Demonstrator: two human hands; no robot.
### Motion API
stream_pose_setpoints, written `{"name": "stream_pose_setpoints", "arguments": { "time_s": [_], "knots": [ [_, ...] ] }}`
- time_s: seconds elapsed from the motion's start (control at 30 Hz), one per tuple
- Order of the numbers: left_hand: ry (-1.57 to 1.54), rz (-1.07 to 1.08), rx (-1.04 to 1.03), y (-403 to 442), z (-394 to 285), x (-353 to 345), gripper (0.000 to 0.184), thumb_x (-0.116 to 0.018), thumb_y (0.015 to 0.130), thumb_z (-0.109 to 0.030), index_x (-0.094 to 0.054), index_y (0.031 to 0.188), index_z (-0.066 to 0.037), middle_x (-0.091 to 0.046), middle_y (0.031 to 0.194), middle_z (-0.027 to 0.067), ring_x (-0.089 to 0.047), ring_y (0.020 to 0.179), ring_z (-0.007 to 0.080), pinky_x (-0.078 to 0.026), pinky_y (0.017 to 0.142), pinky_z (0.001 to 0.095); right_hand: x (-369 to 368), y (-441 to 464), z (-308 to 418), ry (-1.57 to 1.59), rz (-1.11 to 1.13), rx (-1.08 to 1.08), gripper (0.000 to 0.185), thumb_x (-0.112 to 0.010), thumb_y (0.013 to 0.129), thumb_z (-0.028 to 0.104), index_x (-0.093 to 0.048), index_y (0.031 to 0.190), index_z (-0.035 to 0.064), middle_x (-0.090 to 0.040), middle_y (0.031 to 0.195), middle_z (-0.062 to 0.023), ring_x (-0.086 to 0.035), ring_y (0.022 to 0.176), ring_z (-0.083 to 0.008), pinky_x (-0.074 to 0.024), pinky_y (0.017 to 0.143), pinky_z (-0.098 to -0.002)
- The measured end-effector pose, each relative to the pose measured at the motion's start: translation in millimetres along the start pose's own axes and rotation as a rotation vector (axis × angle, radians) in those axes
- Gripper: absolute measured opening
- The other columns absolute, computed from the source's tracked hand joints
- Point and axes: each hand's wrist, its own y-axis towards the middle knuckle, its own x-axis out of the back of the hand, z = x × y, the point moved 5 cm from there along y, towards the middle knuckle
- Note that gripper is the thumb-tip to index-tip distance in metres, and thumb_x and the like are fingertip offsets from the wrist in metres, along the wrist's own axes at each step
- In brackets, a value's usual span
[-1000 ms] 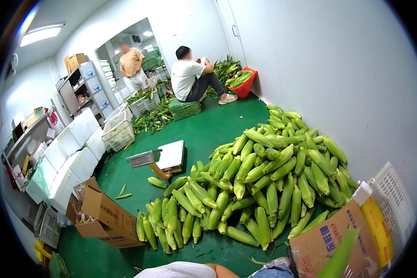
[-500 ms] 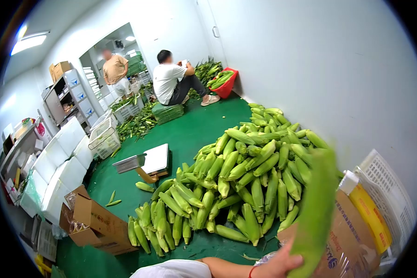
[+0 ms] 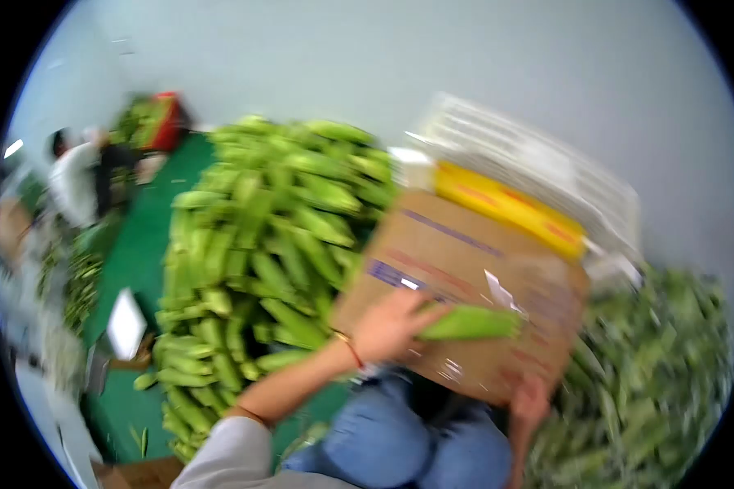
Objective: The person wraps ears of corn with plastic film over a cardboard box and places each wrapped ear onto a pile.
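Note:
An ear of corn [image 3: 473, 323] in its green husk is held by its end in my left hand [image 3: 395, 323], with fingers closed around it. It lies across or just above a brown cardboard box [image 3: 497, 281] covered in clear plastic. My right hand [image 3: 530, 399] is by the lower right edge of that cardboard, smeared by motion, and its grip is unclear. Beyond my left arm spreads a large heap of husked-on corn [image 3: 277, 236].
Behind the cardboard are a yellow box [image 3: 510, 208] and a white plastic crate [image 3: 538, 159] against the wall. Loose green husks [image 3: 644, 367] pile up at the right. Far left sit a person in white [image 3: 75, 183], a red bin [image 3: 167, 122] and a scale [image 3: 126, 326].
My view has swung to the right and down. The ear in my left hand has gone from raised upright to lying sideways over the cardboard. My right hand has come into view.

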Motion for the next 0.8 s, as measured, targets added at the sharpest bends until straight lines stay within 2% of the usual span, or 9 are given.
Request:
{"name": "stream_pose_setpoints", "arguments": {
  "time_s": [0.13, 0.23, 0.33, 0.47, 0.6, 0.7, 0.73, 0.77, 0.8],
  "knots": [
    [0.047, 0.099, -0.227, 51.3, -22.3, -24.8, 0.07, -0.074, 0.069, -0.022, -0.051, 0.134, -0.027, -0.054, 0.113, 0.0062, -0.056, 0.101, 0.0259, -0.051, 0.082, 0.0345, 16.1, -7.7, 23.3, -0.222, 0.028, -0.119, 0.017, -0.054, 0.094, 0.019, -0.061, 0.1, 0.0044, -0.064, 0.081, -0.0154, -0.063, 0.074, -0.0296, -0.0492, 0.068, -0.0398],
    [-0.029, 0.226, -0.239, 71.0, -16.6, -46.4, 0.066, -0.074, 0.072, -0.025, -0.051, 0.134, -0.03, -0.054, 0.115, 0.0065, -0.056, 0.109, 0.0264, -0.054, 0.077, 0.0379, 26.7, -8.5, 30.5, 0.332, 0.233, -0.371, 0.016, -0.055, 0.094, 0.014, -0.058, 0.104, 0.0023, -0.067, 0.095, -0.0074, -0.064, 0.085, -0.0215, -0.0487, 0.077, -0.0354],
    [-0.21, 0.409, -0.204, 85.9, 0.2, -57.2, 0.066, -0.073, 0.073, -0.021, -0.051, 0.135, -0.025, -0.056, 0.117, 0.0094, -0.056, 0.107, 0.0286, -0.053, 0.083, 0.0378, 40.4, 36.8, 80.7, 0.951, 0.1, -0.239, 0.022, -0.058, 0.093, 0.018, -0.056, 0.108, 0.002, -0.065, 0.105, -0.0027, -0.06, 0.096, -0.0182, -0.046, 0.086, -0.0356],
    [-0.118, 0.28, -0.182, 80.8, -9.0, -46.5, 0.066, -0.074, 0.073, -0.026, -0.05, 0.135, -0.023, -0.054, 0.123, 0.0119, -0.056, 0.109, 0.0325, -0.051, 0.086, 0.0454, -44.4, 89.2, 87.1, -0.253, 0.119, 0.397, 0.028, -0.06, 0.09, 0.027, -0.059, 0.106, 0.0048, -0.062, 0.106, -0.011, -0.059, 0.098, -0.0304, -0.0434, 0.09, -0.0431],
    [0.019, -0.227, -0.014, 9.6, -19.5, -19.8, 0.056, -0.071, 0.076, -0.023, -0.055, 0.129, -0.015, -0.058, 0.116, 0.0123, -0.06, 0.102, 0.0298, -0.054, 0.082, 0.0412, -59.7, 99.1, 80.4, -0.425, 0.094, 0.32, 0.03, -0.056, 0.09, 0.034, -0.061, 0.1, 0.0057, -0.058, 0.1, -0.0122, -0.057, 0.09, -0.0318, -0.0442, 0.081, -0.043],
    [0.046, -0.123, -0.006, -46.1, 24.6, -46.6, 0.033, -0.066, 0.079, -0.016, -0.064, 0.111, -0.014, -0.065, 0.103, 0.0109, -0.065, 0.092, 0.0261, -0.055, 0.078, 0.0385, -60.1, 108.7, 85.8, -0.446, -0.078, 0.429, 0.026, -0.059, 0.087, 0.035, -0.064, 0.09, 0.0089, -0.055, 0.087, -0.0063, -0.056, 0.083, -0.0275, -0.0468, 0.067, -0.0408],
    [0.052, 0.055, 0.214, -43.5, 37.0, -35.4, 0.02, -0.065, 0.078, -0.01, -0.067, 0.098, -0.01, -0.066, 0.086, 0.011, -0.066, 0.079, 0.0281, -0.054, 0.072, 0.0391, -61.5, 110.0, 86.0, -0.434, -0.07, 0.452, 0.025, -0.059, 0.086, 0.033, -0.064, 0.087, 0.0089, -0.055, 0.087, -0.0059, -0.056, 0.083, -0.0271, -0.0469, 0.067, -0.0404],
    [-0.01, -0.201, 0.023, -17.9, 38.9, -3.3, 0.013, -0.065, 0.079, -0.007, -0.066, 0.092, -0.007, -0.062, 0.079, 0.0112, -0.063, 0.074, 0.0303, -0.052, 0.067, 0.0394, -61.9, 109.6, 86.0, -0.424, -0.058, 0.476, 0.024, -0.06, 0.086, 0.032, -0.064, 0.085, 0.009, -0.055, 0.087, -0.0055, -0.056, 0.082, -0.0267, -0.0471, 0.066, -0.04],
    [-0.264, -0.216, 0.311, -1.0, 64.0, 2.1, 0.01, -0.065, 0.08, -0.006, -0.066, 0.09, -0.006, -0.061, 0.078, 0.0101, -0.06, 0.071, 0.0317, -0.05, 0.065, 0.0401, -62.3, 111.3, 86.6, -0.415, -0.054, 0.504, 0.022, -0.06, 0.085, 0.031, -0.064, 0.083, 0.009, -0.055, 0.087, -0.0051, -0.056, 0.082, -0.0263, -0.0473, 0.065, -0.0396]
  ]
}}
